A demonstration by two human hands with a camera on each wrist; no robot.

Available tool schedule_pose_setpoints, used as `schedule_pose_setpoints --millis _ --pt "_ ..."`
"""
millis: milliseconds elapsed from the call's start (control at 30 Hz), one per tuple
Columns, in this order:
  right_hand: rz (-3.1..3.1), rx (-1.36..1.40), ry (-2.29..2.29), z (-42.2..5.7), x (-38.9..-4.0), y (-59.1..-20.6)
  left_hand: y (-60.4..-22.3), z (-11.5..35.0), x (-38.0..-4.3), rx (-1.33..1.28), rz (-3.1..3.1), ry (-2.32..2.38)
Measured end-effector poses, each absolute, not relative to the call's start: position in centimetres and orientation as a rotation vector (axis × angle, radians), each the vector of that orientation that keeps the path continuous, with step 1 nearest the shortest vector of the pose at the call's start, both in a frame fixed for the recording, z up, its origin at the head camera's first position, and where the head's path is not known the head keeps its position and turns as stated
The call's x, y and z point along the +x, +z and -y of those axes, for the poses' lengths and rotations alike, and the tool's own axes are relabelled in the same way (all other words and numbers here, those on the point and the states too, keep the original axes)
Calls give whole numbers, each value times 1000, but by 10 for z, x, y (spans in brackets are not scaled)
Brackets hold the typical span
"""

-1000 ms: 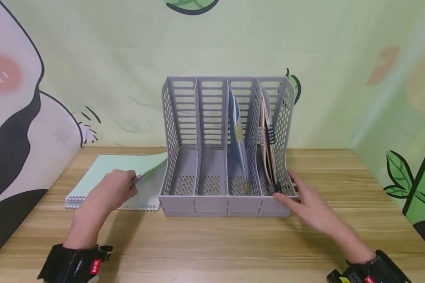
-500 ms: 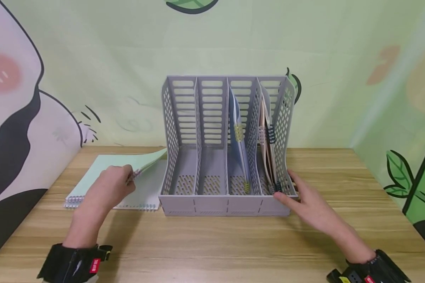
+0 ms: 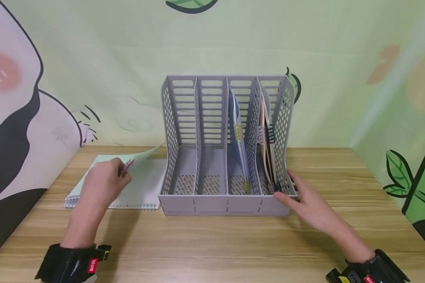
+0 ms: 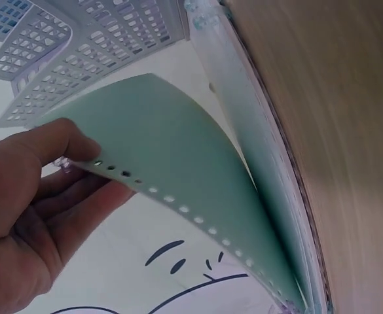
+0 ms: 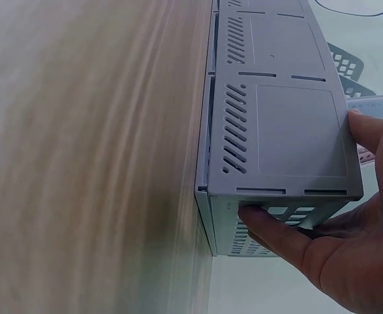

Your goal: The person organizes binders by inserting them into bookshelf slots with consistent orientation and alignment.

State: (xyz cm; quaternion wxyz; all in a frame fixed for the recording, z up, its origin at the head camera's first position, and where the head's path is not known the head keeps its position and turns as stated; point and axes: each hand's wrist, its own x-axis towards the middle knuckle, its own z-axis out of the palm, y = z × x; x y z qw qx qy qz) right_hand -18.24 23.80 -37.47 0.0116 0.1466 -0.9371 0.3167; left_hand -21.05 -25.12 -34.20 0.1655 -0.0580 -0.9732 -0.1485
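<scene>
Left hand (image 4: pixel 31 212) pinches green notebook (image 4: pixel 162 140)!

And there's the grip, right at the punched edge, one digit on the green face, others tucked beneath! Holes run in a line away from the fingers, the sheet bowing. Grey rack (image 4: pixel 96 49) up top left, another notebook (image 4: pixel 253 124) along the wooden table (image 4: pixel 342 157), dark strokes on the pale wall (image 4: pixel 178 281) behind.

Wood-grain table (image 3: pixel 212 247); pale green backdrop (image 3: pixel 127 51), printed leaves (image 3: pixel 399 169) at right.
</scene>
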Motion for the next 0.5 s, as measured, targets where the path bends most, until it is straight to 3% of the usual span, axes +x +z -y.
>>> schedule_pose_setpoints --millis 500 --pt "2955 413 1037 -237 -183 -372 -339 247 -209 29 2534 -452"
